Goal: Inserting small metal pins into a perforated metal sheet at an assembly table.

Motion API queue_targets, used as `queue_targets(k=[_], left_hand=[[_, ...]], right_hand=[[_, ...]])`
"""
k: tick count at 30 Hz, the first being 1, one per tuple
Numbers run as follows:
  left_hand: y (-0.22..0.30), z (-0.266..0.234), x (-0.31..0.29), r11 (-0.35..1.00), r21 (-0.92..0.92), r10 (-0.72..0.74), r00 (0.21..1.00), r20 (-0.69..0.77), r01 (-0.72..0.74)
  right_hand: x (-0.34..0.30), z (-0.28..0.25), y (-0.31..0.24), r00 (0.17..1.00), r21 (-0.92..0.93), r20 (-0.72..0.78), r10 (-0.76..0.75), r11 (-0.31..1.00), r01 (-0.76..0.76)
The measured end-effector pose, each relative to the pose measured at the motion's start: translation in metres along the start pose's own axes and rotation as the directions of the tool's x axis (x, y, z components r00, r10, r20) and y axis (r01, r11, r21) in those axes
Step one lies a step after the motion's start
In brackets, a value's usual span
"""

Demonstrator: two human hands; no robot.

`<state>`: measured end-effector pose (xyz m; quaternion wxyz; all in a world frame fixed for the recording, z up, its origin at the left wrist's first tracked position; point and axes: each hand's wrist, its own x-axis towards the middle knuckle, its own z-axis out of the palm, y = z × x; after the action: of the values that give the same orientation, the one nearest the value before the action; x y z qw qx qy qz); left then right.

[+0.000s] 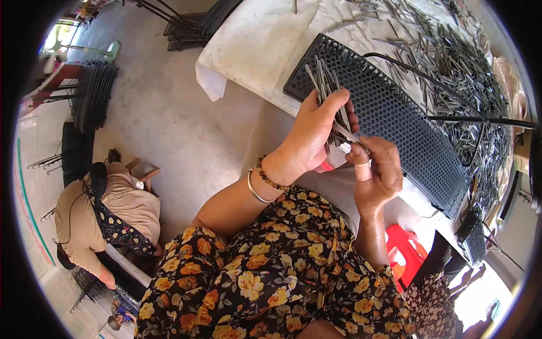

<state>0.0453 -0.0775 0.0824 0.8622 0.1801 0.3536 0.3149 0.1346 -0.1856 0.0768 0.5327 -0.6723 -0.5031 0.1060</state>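
Note:
My left hand point(309, 129) is closed round a bundle of thin grey metal strips point(324, 78), their ends sticking up past the thumb and down below the fingers. Close by on the right, my right hand point(381, 174), with a pale band round one finger, pinches the end of a metal strip point(349, 135) at the lower side of the bundle. Just beyond both hands, a long black perforated panel point(389, 121) with a row of small loops along its far edge rests on the table. Black rods point(451, 93) cross over it.
A large heap of loose metal strips point(460, 73) covers the right part of the cloth-covered table point(265, 39). Black panels are stacked at the left point(90, 96) and far edge point(186, 31). A person in beige point(132, 198) bends over at lower left. A red plastic stool point(403, 254) stands below the table.

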Motion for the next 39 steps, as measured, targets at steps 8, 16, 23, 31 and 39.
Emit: queue_targets(k=[8,16,23,31,39], left_hand=[[-0.005,-0.01,0.01,0.997,0.079,0.019,0.999,0.039,-0.022],[0.003,-0.019,0.006,0.987,0.111,-0.121,0.989,0.083,0.112],[-0.01,-0.023,-0.002,0.933,0.152,-0.357,0.877,0.321,0.325],[-0.005,-0.036,0.001,0.923,0.135,-0.385,0.886,0.259,0.361],[-0.003,-0.038,-0.002,0.919,0.149,-0.392,0.884,0.254,0.365]], right_hand=[[0.028,-0.023,0.011,0.885,0.37,0.218,0.412,0.804,-0.466],[0.078,-0.063,0.02,0.731,0.296,0.511,0.452,0.706,-0.644],[0.114,-0.042,0.014,0.453,-0.087,0.772,0.447,0.779,-0.621],[0.116,-0.025,0.035,0.409,-0.07,0.789,0.458,0.729,-0.681],[0.118,-0.014,0.033,0.351,-0.119,0.819,0.454,0.732,-0.671]])
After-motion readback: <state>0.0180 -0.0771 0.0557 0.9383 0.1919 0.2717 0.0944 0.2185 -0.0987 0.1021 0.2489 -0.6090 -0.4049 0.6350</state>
